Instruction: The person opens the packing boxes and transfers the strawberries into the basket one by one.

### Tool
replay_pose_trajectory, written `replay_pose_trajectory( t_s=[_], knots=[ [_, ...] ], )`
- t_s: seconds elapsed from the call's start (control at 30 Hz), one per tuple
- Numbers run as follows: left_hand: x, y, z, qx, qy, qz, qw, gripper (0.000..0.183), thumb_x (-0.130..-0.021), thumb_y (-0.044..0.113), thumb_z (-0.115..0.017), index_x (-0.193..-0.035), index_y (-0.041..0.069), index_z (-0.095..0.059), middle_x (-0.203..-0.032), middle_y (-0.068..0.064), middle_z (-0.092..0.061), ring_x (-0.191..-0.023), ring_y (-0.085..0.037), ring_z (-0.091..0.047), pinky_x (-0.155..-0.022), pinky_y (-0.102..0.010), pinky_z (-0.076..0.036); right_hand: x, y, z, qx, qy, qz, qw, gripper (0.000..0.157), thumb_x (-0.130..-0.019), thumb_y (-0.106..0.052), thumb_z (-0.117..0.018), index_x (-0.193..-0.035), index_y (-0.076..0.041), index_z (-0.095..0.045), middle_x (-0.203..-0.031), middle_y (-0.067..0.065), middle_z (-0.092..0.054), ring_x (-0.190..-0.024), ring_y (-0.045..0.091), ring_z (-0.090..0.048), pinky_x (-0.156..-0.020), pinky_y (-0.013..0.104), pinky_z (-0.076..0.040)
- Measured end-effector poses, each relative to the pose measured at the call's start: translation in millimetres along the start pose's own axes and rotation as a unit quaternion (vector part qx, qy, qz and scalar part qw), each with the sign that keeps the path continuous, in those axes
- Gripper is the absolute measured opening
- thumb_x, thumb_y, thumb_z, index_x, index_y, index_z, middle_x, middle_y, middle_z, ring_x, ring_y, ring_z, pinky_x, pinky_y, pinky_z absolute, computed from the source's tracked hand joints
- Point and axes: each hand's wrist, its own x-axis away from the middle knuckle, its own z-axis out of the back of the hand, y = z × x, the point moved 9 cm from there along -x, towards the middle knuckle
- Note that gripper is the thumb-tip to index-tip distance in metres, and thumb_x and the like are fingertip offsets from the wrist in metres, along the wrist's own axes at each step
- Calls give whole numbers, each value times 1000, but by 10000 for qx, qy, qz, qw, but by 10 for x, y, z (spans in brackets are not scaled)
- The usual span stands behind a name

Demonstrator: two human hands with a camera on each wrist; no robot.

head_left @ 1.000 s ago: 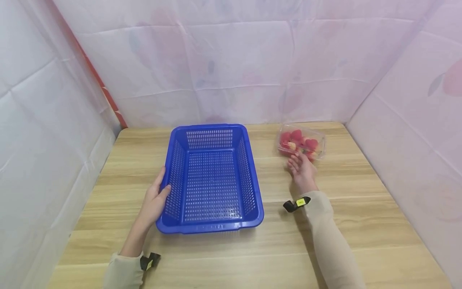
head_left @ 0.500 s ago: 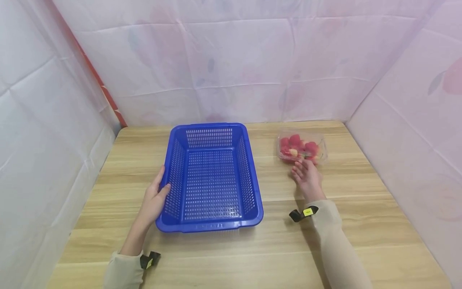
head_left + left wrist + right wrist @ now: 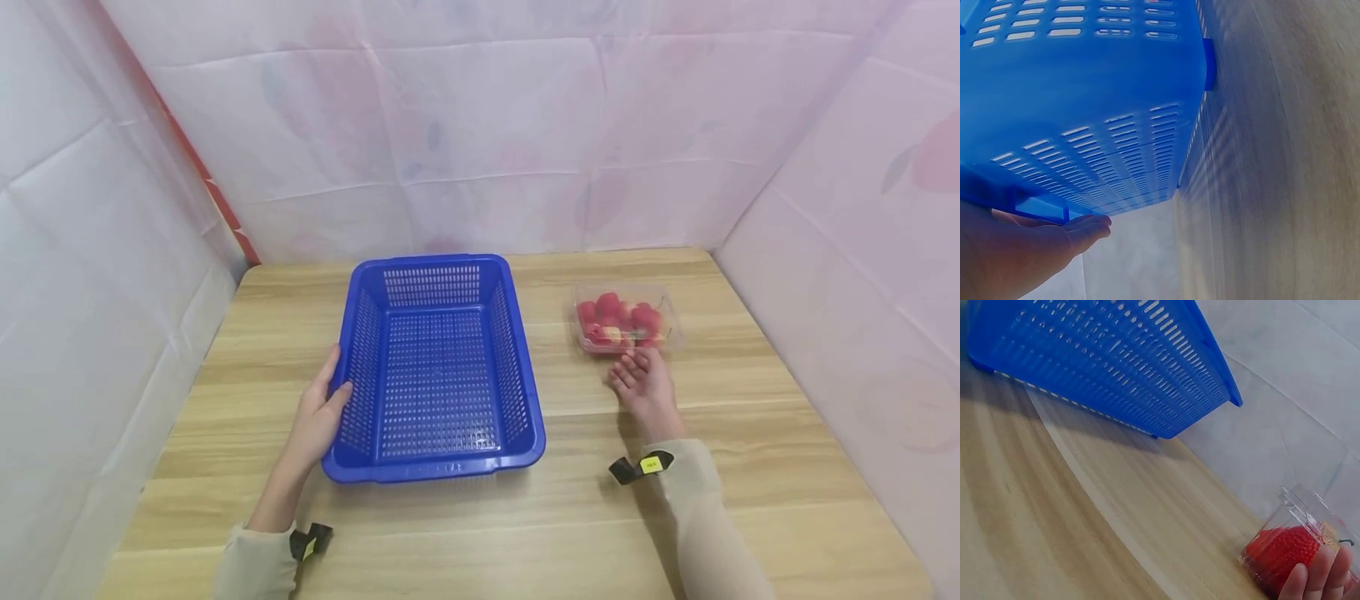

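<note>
A blue perforated plastic basket (image 3: 438, 383) stands on the wooden table, with nothing inside it. My left hand (image 3: 318, 417) grips the left side of its rim, thumb over the top and fingers outside. In the left wrist view the left hand (image 3: 1029, 250) lies under the rim along the basket's outer wall (image 3: 1085, 94). To the right is a clear plastic box (image 3: 585, 340) holding several red strawberries (image 3: 607, 306). My right hand (image 3: 645, 387) holds the box by its near edge, fingers curled; the thumb's hold is hidden. The right wrist view shows its fingertips (image 3: 1319, 569) against the box.
The wooden table (image 3: 465, 542) carries both containers. Hanging sheets form the back wall (image 3: 480, 142) and both sides, close to the table edges. A gap of bare wood lies between the basket and the box.
My right hand has drawn back toward me and slightly right, and the strawberry box has slid nearer with it. The left hand and the basket have stayed in place.
</note>
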Motion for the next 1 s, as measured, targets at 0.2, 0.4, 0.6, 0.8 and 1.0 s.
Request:
replay_pose_trajectory(
  t_s=[0.2, 0.4, 0.6, 0.8, 1.0],
  knots=[
    [4, 30, 3, 80, 8, 63, 9999, 62, -103, 3, -37, -158, 4, -8, -164, -14, -7, -149, -35, -9, -117, -50, -12, 104, 52, 54, 78, -138, -63, 9999, 15, -105, -23, -42, -98, -12, -49, -78, 0, -55, -76, 15, -54, -86, 30, -47],
    [11, 69, 3, 53, -8, 52, 10000, 61, -103, 3, -37, -157, 3, -8, -164, -15, -7, -150, -34, -9, -117, -50, -12, 189, 140, 108, 145, -179, -23, 9997, 20, -105, -22, -37, -94, -11, -50, -79, 1, -53, -74, 17, -53, -83, 31, -47],
    [12, 80, -3, 139, -40, 43, 9999, 61, -104, 3, -37, -157, 3, -7, -164, -14, -7, -150, -34, -8, -117, -49, -12, 250, 203, 133, 230, -285, 73, 9993, 25, -104, -19, -35, -88, -10, -52, -76, 2, -53, -72, 17, -53, -79, 31, -47],
    [7, 68, 16, -15, -53, -2, 10000, 61, -103, 2, -38, -157, 1, -8, -164, -16, -6, -150, -35, -7, -117, -51, -11, 322, 245, 181, 376, -272, 130, 9988, 18, -104, -18, -35, -94, -11, -47, -75, 2, -52, -72, 16, -52, -79, 31, -47],
    [14, 184, 83, -1210, 60, -380, 9919, 60, -104, 10, -43, -155, -4, -15, -161, -25, -12, -147, -43, -12, -114, -60, -13, 426, 237, 218, 778, -461, 244, 9956, 19, -106, -22, -37, -97, -12, -50, -76, 1, -56, -70, 15, -55, -77, 30, -49]
  ],
)
